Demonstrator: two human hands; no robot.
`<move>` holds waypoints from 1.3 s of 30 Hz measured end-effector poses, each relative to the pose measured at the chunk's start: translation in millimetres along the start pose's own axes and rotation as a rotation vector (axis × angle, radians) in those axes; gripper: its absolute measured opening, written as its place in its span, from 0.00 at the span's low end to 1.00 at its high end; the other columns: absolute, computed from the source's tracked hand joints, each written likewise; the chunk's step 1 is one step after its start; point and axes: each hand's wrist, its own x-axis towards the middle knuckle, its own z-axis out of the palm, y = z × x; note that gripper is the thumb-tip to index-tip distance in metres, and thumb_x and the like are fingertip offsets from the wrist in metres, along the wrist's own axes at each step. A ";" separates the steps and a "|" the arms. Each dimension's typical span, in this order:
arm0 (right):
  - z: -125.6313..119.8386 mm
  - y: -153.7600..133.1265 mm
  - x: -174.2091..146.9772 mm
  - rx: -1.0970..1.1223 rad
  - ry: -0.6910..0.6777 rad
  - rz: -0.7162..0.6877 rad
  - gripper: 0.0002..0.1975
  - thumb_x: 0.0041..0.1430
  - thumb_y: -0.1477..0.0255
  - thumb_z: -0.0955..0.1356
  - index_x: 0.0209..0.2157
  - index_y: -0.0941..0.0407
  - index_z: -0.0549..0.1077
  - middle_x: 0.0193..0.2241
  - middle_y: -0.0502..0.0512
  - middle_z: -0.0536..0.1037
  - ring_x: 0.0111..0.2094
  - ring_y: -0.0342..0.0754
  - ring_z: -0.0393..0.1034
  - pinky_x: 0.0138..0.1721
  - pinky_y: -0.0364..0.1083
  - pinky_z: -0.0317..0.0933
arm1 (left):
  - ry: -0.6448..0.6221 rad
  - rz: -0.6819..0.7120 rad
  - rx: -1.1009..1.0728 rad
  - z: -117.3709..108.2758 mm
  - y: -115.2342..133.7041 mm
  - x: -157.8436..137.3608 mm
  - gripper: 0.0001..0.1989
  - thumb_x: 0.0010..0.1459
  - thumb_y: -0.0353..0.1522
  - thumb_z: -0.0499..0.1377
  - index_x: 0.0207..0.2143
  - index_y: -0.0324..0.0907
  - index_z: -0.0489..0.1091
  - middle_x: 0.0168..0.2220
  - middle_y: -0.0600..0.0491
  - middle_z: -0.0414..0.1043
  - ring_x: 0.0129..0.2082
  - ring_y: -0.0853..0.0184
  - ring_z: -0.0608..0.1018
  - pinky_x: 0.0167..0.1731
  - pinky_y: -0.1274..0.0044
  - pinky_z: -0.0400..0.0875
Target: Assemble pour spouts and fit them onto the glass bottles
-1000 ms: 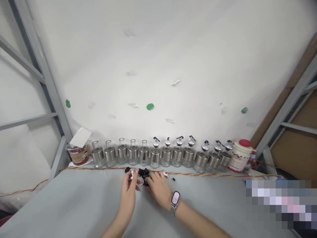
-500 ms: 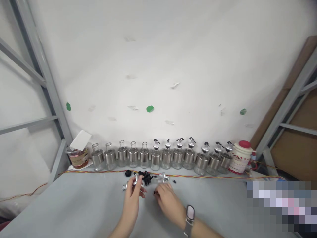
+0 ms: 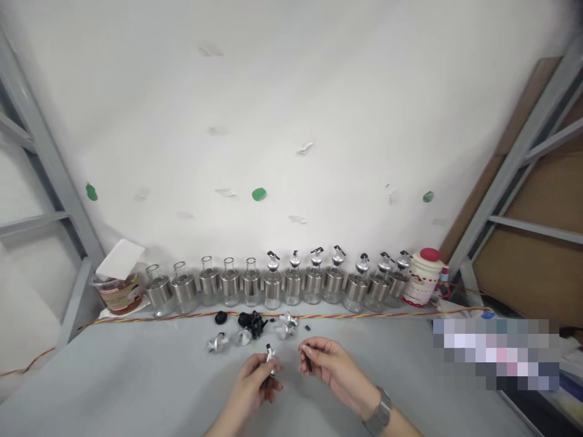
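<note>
My left hand (image 3: 259, 377) is closed round a silver pourer spout (image 3: 270, 359) with a black tip, held above the grey table. To its right, my right hand (image 3: 328, 359) pinches a small black plastic piece (image 3: 308, 363); the fingers partly cover it. Beyond both hands lie loose silver pourer tops (image 3: 286, 328), a heap of black plastic parts (image 3: 257, 325) and a round black stopper (image 3: 221, 317). One more silver top (image 3: 217, 343) rests to the left. A tiny black bit (image 3: 307, 328) lies on its own.
Along the wall stand several glass bottles with steel sleeves: open-necked ones (image 3: 184, 285) left, ones with pourers (image 3: 334, 282) right. A lidded tub (image 3: 119, 294) and a red-topped jar (image 3: 421, 282) flank them. A twisted red-yellow wire (image 3: 364, 315) crosses the table (image 3: 150, 376).
Both hands have drawn back from the parts. My left hand has lifted a pourer spout; my right hand now shows a black piece between its fingers. The view has shifted.
</note>
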 end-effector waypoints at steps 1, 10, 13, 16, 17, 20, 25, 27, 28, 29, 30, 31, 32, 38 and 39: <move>-1.0 0.5 0.8 -0.027 0.048 -0.022 0.12 0.41 0.67 0.73 0.25 0.62 0.73 0.19 0.50 0.70 0.21 0.38 0.62 0.25 0.39 0.55 | -0.003 -0.014 0.002 0.0 -0.2 -0.7 0.21 0.29 0.42 0.66 0.22 0.38 0.66 0.19 0.57 0.69 0.13 0.72 0.71 0.10 0.83 0.52; -0.9 9.0 1.0 -0.032 0.077 0.080 0.12 0.44 0.65 0.70 0.24 0.60 0.68 0.11 0.43 0.62 0.12 0.35 0.51 0.16 0.38 0.45 | 0.004 -0.018 -0.015 4.6 -5.2 -6.5 0.24 0.25 0.38 0.69 0.26 0.39 0.65 0.16 0.60 0.68 0.12 0.71 0.71 0.11 0.83 0.53; -2.8 12.9 4.2 -0.326 0.165 0.060 0.15 0.46 0.61 0.68 0.22 0.59 0.66 0.15 0.46 0.65 0.14 0.38 0.55 0.17 0.39 0.48 | 0.022 0.023 -0.044 4.2 0.3 -5.7 0.22 0.27 0.40 0.68 0.24 0.39 0.65 0.21 0.55 0.72 0.14 0.69 0.73 0.12 0.82 0.56; -3.3 15.8 4.0 -0.658 0.206 -0.085 0.10 0.46 0.66 0.68 0.27 0.58 0.70 0.20 0.48 0.67 0.21 0.42 0.60 0.23 0.42 0.55 | 0.054 0.056 -0.085 -0.2 11.3 -5.1 0.20 0.30 0.39 0.68 0.25 0.38 0.67 0.23 0.54 0.72 0.18 0.70 0.74 0.16 0.81 0.61; -2.0 16.1 2.6 -0.758 0.173 -0.159 0.09 0.46 0.69 0.68 0.31 0.57 0.71 0.25 0.50 0.68 0.26 0.43 0.63 0.29 0.42 0.57 | 0.062 0.061 -0.099 -2.1 15.3 -5.2 0.20 0.31 0.39 0.68 0.26 0.37 0.68 0.24 0.54 0.72 0.19 0.70 0.74 0.17 0.81 0.62; 6.5 16.1 -2.7 -1.072 -0.003 -0.317 0.15 0.47 0.76 0.68 0.40 0.52 0.69 0.37 0.52 0.67 0.40 0.47 0.62 0.42 0.44 0.55 | 0.065 0.051 -0.138 -6.7 25.4 -7.1 0.20 0.34 0.39 0.66 0.30 0.36 0.70 0.23 0.53 0.72 0.20 0.70 0.74 0.20 0.81 0.63; 17.0 20.7 -3.0 -1.271 -0.066 -0.320 0.04 0.51 0.76 0.65 0.31 0.56 0.69 0.35 0.53 0.66 0.40 0.49 0.60 0.41 0.45 0.55 | 0.020 -0.006 -0.166 -4.7 30.7 -14.1 0.18 0.39 0.39 0.63 0.32 0.36 0.70 0.20 0.55 0.70 0.19 0.72 0.72 0.22 0.80 0.64; 14.8 23.4 -1.5 -1.247 -0.039 -0.336 0.03 0.52 0.76 0.63 0.30 0.56 0.68 0.34 0.53 0.67 0.37 0.48 0.61 0.39 0.45 0.55 | 0.005 -0.014 -0.149 -1.5 28.5 -14.9 0.19 0.39 0.38 0.64 0.32 0.36 0.68 0.19 0.56 0.69 0.18 0.74 0.71 0.22 0.81 0.64; 12.5 24.0 -0.9 -1.210 -0.017 -0.343 0.03 0.53 0.76 0.63 0.29 0.56 0.67 0.33 0.53 0.67 0.36 0.48 0.62 0.38 0.45 0.56 | 0.002 -0.008 -0.134 0.0 26.7 -14.4 0.19 0.38 0.38 0.65 0.32 0.37 0.67 0.19 0.57 0.69 0.18 0.74 0.71 0.21 0.82 0.63; 9.8 23.8 -0.3 -1.151 0.012 -0.338 0.03 0.53 0.76 0.63 0.29 0.56 0.67 0.31 0.53 0.68 0.33 0.47 0.62 0.36 0.45 0.56 | -0.001 0.004 -0.117 1.4 24.8 -13.5 0.20 0.37 0.38 0.65 0.32 0.38 0.66 0.19 0.58 0.69 0.17 0.75 0.71 0.19 0.83 0.62; 6.9 22.5 0.2 -1.074 0.038 -0.320 0.02 0.53 0.75 0.63 0.28 0.56 0.66 0.28 0.52 0.69 0.31 0.47 0.63 0.34 0.45 0.56 | -0.006 0.020 -0.097 2.6 22.8 -12.2 0.21 0.35 0.39 0.66 0.31 0.39 0.64 0.19 0.58 0.69 0.16 0.75 0.70 0.16 0.84 0.60; 4.2 20.3 0.7 -0.981 0.059 -0.293 0.02 0.53 0.73 0.63 0.27 0.56 0.66 0.25 0.51 0.69 0.29 0.46 0.63 0.32 0.44 0.56 | -0.014 0.040 -0.077 3.5 20.9 -11.0 0.21 0.34 0.40 0.66 0.30 0.40 0.63 0.19 0.59 0.69 0.15 0.76 0.70 0.13 0.84 0.57; 2.0 17.1 1.1 -0.877 0.068 -0.260 0.04 0.52 0.71 0.64 0.26 0.56 0.66 0.22 0.50 0.68 0.26 0.46 0.63 0.30 0.44 0.56 | -0.029 0.059 -0.054 4.1 19.5 -10.1 0.22 0.33 0.41 0.66 0.28 0.41 0.62 0.19 0.59 0.69 0.14 0.76 0.69 0.11 0.85 0.55; 2.8 0.7 -2.0 -0.410 -0.050 -0.201 0.13 0.49 0.62 0.67 0.25 0.58 0.66 0.20 0.48 0.68 0.19 0.40 0.61 0.23 0.42 0.57 | -0.206 0.077 0.065 5.6 14.2 -15.2 0.20 0.38 0.46 0.62 0.25 0.41 0.60 0.15 0.61 0.66 0.09 0.76 0.66 0.06 0.85 0.50; 4.1 1.1 -3.1 -0.352 -0.086 -0.199 0.13 0.49 0.62 0.68 0.27 0.58 0.65 0.19 0.47 0.68 0.18 0.39 0.61 0.21 0.41 0.57 | -0.238 0.078 0.097 5.6 12.6 -16.6 0.20 0.40 0.46 0.61 0.25 0.42 0.59 0.13 0.62 0.64 0.08 0.77 0.64 0.06 0.86 0.50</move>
